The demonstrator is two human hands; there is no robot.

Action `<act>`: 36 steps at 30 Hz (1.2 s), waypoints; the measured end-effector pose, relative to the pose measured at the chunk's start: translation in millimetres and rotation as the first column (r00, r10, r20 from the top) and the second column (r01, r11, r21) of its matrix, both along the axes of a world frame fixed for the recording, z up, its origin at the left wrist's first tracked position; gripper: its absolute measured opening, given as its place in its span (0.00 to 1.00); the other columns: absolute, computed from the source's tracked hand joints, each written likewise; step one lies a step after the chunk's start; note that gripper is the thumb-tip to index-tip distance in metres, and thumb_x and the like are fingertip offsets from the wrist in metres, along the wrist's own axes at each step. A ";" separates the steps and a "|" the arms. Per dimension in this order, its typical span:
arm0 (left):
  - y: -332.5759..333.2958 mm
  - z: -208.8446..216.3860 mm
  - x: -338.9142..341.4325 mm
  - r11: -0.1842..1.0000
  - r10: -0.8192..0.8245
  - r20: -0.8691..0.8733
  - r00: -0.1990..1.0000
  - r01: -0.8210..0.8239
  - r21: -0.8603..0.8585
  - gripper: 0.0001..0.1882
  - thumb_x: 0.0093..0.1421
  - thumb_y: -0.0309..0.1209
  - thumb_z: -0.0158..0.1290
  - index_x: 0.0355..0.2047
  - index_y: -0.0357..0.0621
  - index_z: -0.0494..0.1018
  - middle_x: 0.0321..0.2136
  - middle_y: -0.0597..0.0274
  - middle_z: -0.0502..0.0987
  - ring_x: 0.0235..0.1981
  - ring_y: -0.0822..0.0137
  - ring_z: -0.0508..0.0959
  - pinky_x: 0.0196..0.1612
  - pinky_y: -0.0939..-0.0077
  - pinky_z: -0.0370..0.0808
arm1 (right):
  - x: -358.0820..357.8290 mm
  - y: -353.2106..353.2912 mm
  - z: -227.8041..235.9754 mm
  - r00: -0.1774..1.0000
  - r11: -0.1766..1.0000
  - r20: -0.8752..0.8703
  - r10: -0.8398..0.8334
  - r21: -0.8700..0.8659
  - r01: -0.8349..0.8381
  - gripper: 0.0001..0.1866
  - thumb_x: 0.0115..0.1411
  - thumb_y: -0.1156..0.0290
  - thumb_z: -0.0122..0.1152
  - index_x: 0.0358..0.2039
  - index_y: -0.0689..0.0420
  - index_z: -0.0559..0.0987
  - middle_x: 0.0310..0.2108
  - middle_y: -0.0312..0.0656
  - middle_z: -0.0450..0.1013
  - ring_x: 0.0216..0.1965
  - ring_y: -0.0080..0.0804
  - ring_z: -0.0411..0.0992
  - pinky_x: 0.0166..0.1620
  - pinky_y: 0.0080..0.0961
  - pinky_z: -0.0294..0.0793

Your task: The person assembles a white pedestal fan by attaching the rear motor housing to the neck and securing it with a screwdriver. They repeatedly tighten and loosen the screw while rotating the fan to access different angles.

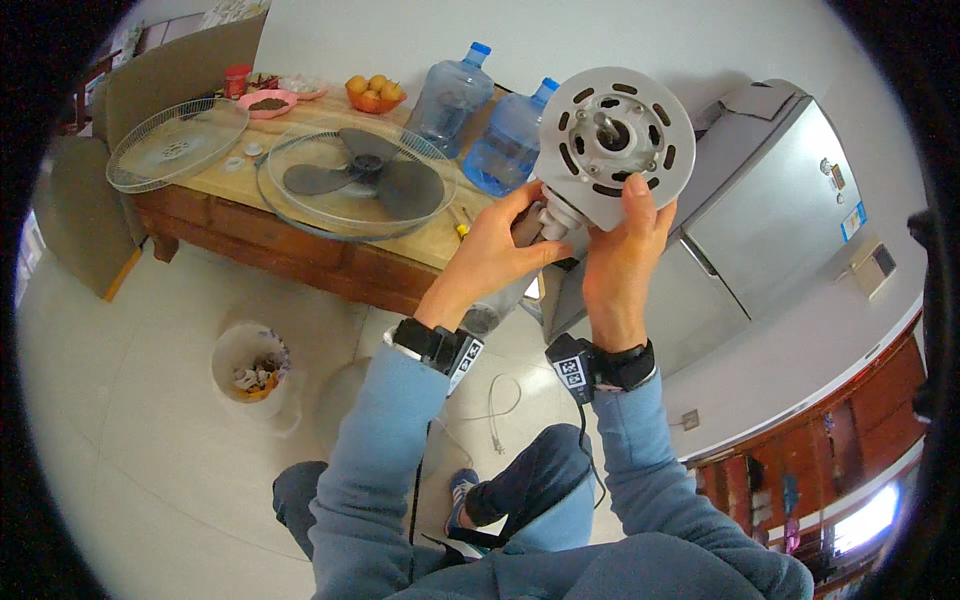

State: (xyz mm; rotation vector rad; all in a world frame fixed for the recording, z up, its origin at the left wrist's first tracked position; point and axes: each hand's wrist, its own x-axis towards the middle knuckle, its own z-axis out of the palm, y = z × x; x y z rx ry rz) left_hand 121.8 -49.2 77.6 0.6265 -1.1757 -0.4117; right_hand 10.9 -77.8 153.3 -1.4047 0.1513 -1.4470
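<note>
A white fan motor head (570,155) with a round slotted front plate and a metal shaft is held up in front of me. My left hand (497,245) is wrapped round the neck just below it. My right hand (622,265) grips the housing from below, its thumb pressed on the lower rim of the plate. On the wooden table (330,270) to the left lie dark fan blades (405,188) inside a clear round guard (300,215). A second round guard (178,148) rests at the table's left end. Part of the fan's stand is hidden behind my left hand.
Two blue water jugs (450,95) stand at the table's back, with an orange fruit bowl (375,97) and pink dish (268,103) beside them. A waste bin (240,385) and power cord (495,420) are on the floor. A grey fridge (765,210) stands right.
</note>
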 end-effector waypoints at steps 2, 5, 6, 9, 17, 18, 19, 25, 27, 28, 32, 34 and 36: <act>-1.4 -6.5 -0.7 0.998 0.052 -0.029 0.998 -0.051 0.020 0.33 0.47 0.29 0.64 0.53 0.34 0.65 0.43 0.55 0.75 0.43 0.70 0.73 0.47 0.77 0.70 | 0.4 -0.6 -1.0 1.000 1.000 0.023 0.010 0.011 -0.010 0.55 0.51 0.61 0.68 0.66 0.54 0.37 0.50 0.45 0.64 0.50 0.30 0.63 0.50 0.28 0.62; -3.6 -13.6 0.3 0.997 0.073 -0.032 0.997 -0.072 0.031 0.34 0.47 0.29 0.65 0.53 0.33 0.66 0.43 0.54 0.76 0.43 0.71 0.74 0.45 0.77 0.71 | 0.2 1.1 -2.3 0.999 0.997 0.028 0.040 -0.068 -0.038 0.55 0.51 0.61 0.68 0.66 0.53 0.37 0.50 0.44 0.64 0.50 0.30 0.63 0.49 0.27 0.62; -5.1 -15.2 1.2 0.995 0.101 -0.006 0.995 -0.101 -0.001 0.33 0.47 0.30 0.65 0.52 0.33 0.67 0.42 0.54 0.76 0.42 0.71 0.74 0.45 0.77 0.72 | 1.1 1.5 -2.5 1.000 0.999 0.032 -0.001 -0.042 0.002 0.55 0.51 0.59 0.67 0.66 0.53 0.37 0.51 0.43 0.64 0.50 0.30 0.62 0.49 0.27 0.62; -7.9 -16.4 -2.1 0.986 0.169 0.008 0.986 -0.169 0.005 0.32 0.47 0.30 0.65 0.51 0.33 0.68 0.40 0.54 0.77 0.41 0.72 0.74 0.44 0.77 0.72 | -0.4 1.7 0.1 0.998 0.999 -0.044 -0.048 0.005 0.049 0.56 0.50 0.55 0.67 0.66 0.54 0.36 0.52 0.43 0.63 0.51 0.31 0.62 0.48 0.28 0.62; -1.0 -14.3 -5.0 0.974 0.227 -0.022 0.974 -0.227 0.008 0.30 0.49 0.30 0.63 0.51 0.34 0.68 0.40 0.54 0.77 0.40 0.72 0.74 0.43 0.77 0.72 | -0.1 -7.0 5.8 0.976 0.997 -0.203 -0.072 0.016 0.077 0.33 0.56 0.50 0.58 0.56 0.47 0.57 0.51 0.38 0.63 0.46 0.34 0.69 0.42 0.31 0.69; -1.1 -12.7 -6.3 0.976 0.216 -0.019 0.976 -0.216 0.005 0.29 0.48 0.30 0.63 0.51 0.35 0.68 0.40 0.54 0.77 0.40 0.72 0.75 0.43 0.77 0.72 | -1.3 -8.0 6.9 0.974 0.995 -0.211 -0.080 0.035 0.089 0.33 0.55 0.50 0.58 0.56 0.47 0.57 0.50 0.38 0.63 0.46 0.34 0.69 0.42 0.31 0.69; -0.8 -13.0 -6.4 0.976 0.215 -0.018 0.976 -0.215 0.022 0.29 0.48 0.29 0.63 0.51 0.36 0.68 0.40 0.55 0.77 0.40 0.72 0.75 0.43 0.77 0.72 | -1.8 -8.5 7.2 0.974 0.998 -0.219 -0.053 0.007 0.055 0.41 0.53 0.49 0.60 0.59 0.51 0.49 0.52 0.42 0.62 0.46 0.34 0.68 0.44 0.32 0.68; -5.8 -18.4 -4.2 0.993 0.116 -0.079 0.990 -0.113 0.047 0.29 0.48 0.26 0.62 0.52 0.39 0.68 0.41 0.58 0.76 0.42 0.70 0.74 0.46 0.76 0.71 | -3.3 -11.6 10.3 0.955 0.995 -0.280 -0.095 -0.002 0.099 0.36 0.54 0.46 0.59 0.56 0.49 0.56 0.49 0.41 0.63 0.43 0.33 0.70 0.42 0.29 0.68; -6.6 -23.1 -4.6 0.996 0.085 -0.101 0.991 -0.084 0.017 0.29 0.48 0.25 0.62 0.52 0.39 0.67 0.42 0.58 0.75 0.43 0.70 0.74 0.47 0.76 0.70 | -3.4 -12.2 9.2 0.951 0.994 -0.294 -0.098 0.010 0.106 0.37 0.53 0.45 0.59 0.56 0.49 0.56 0.49 0.42 0.63 0.42 0.33 0.70 0.42 0.28 0.68; -6.5 -25.0 -5.2 0.996 0.086 -0.103 0.991 -0.086 -0.001 0.29 0.48 0.24 0.62 0.51 0.39 0.66 0.43 0.58 0.74 0.44 0.69 0.73 0.47 0.76 0.70 | -3.6 -12.6 8.7 0.953 0.995 -0.286 -0.099 0.002 0.104 0.38 0.53 0.45 0.60 0.57 0.49 0.55 0.49 0.42 0.63 0.41 0.33 0.70 0.42 0.28 0.68; -2.3 -31.3 -9.4 0.992 0.119 -0.175 0.977 -0.113 0.048 0.27 0.47 0.21 0.61 0.48 0.37 0.64 0.43 0.55 0.73 0.45 0.68 0.73 0.49 0.75 0.69 | -4.4 -13.8 7.9 0.958 0.995 -0.268 -0.099 -0.014 0.099 0.44 0.53 0.46 0.60 0.61 0.51 0.49 0.49 0.42 0.63 0.40 0.33 0.70 0.42 0.28 0.69; -1.1 -31.7 -10.8 0.993 0.117 -0.176 0.977 -0.115 0.019 0.27 0.47 0.20 0.62 0.46 0.37 0.63 0.41 0.54 0.73 0.45 0.67 0.73 0.49 0.74 0.69 | -4.4 -13.1 7.8 0.960 0.995 -0.262 -0.102 -0.010 0.103 0.48 0.53 0.48 0.61 0.64 0.53 0.44 0.50 0.43 0.63 0.40 0.32 0.70 0.42 0.29 0.68; -1.0 -31.2 -11.6 0.995 0.103 -0.197 0.975 -0.103 0.010 0.26 0.46 0.20 0.62 0.45 0.37 0.62 0.41 0.54 0.73 0.44 0.67 0.73 0.48 0.74 0.70 | -3.8 -10.3 6.3 0.963 0.995 -0.249 -0.098 0.011 0.104 0.52 0.53 0.51 0.62 0.65 0.55 0.39 0.50 0.43 0.63 0.40 0.31 0.69 0.42 0.29 0.68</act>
